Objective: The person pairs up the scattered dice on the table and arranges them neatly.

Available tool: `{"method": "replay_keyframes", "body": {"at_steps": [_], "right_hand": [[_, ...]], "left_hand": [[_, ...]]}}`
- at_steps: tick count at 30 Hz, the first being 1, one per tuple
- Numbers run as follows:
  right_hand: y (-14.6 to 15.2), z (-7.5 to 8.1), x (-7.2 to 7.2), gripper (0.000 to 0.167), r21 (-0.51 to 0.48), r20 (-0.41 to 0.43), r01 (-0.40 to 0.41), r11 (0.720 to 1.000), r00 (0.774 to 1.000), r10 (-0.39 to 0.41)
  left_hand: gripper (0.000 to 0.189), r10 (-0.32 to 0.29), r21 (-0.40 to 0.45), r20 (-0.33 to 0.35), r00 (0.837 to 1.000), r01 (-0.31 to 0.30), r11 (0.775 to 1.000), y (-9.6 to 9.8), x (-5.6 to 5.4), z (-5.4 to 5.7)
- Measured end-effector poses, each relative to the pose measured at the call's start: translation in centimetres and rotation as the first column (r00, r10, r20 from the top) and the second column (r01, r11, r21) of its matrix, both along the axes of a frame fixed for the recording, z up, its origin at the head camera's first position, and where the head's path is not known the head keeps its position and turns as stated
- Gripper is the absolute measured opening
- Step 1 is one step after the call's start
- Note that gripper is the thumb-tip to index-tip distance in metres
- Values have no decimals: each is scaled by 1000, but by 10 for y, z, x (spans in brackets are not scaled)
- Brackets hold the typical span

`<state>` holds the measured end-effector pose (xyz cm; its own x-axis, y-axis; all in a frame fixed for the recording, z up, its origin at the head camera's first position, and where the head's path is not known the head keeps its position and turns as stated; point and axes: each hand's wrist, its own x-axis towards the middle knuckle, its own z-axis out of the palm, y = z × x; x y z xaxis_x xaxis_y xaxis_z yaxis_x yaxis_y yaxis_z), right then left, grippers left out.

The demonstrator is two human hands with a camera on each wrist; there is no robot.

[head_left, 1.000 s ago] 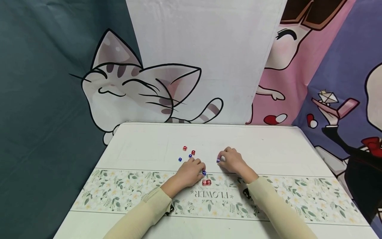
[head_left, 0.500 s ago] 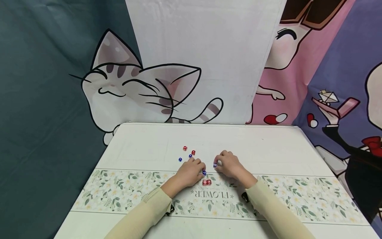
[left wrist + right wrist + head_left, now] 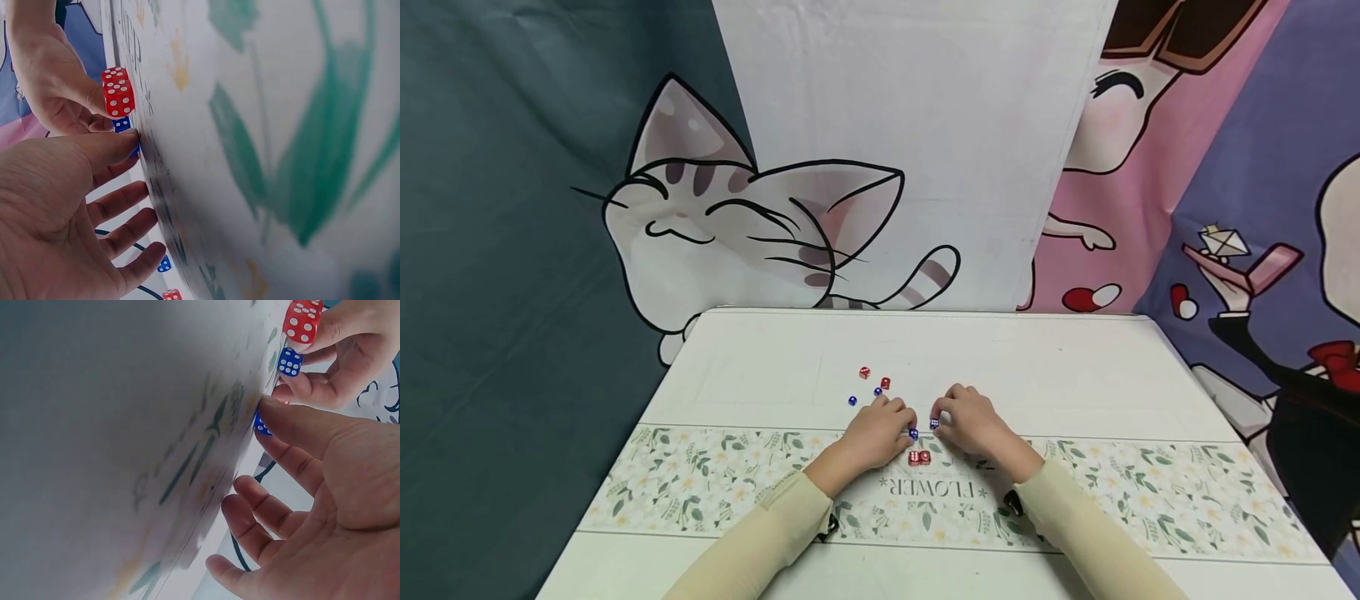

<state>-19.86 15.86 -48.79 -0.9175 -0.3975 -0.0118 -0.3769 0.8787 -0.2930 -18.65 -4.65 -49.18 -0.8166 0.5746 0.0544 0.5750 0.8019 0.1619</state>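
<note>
Near the middle of the table, my left hand pinches a blue die between thumb and index finger, low at the tabletop. In the right wrist view that blue die shows white pips. My right hand pinches another blue die, slightly farther back and to the right; its thumb partly covers that die in the right wrist view. Two red dice sit side by side just in front of the left hand's die. The other fingers of both hands are spread loosely.
Beyond my left hand lie two loose red dice and two loose blue dice. A floral strip with printed lettering crosses the white table. Cartoon-printed cloths hang behind and at the sides.
My right hand has moved left and nearer to me with its blue die, closing in on the left hand. The left hand and the other dice have stayed put.
</note>
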Motion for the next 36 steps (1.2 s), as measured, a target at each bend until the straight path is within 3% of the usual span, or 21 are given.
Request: {"method": "replay_keyframes", "body": {"at_steps": [36], "right_hand": [[-18, 1, 10, 13, 7, 13, -47, 999, 999, 47]], "left_hand": [[17, 19, -8, 17, 1000, -19, 1000, 1, 1, 4]]}}
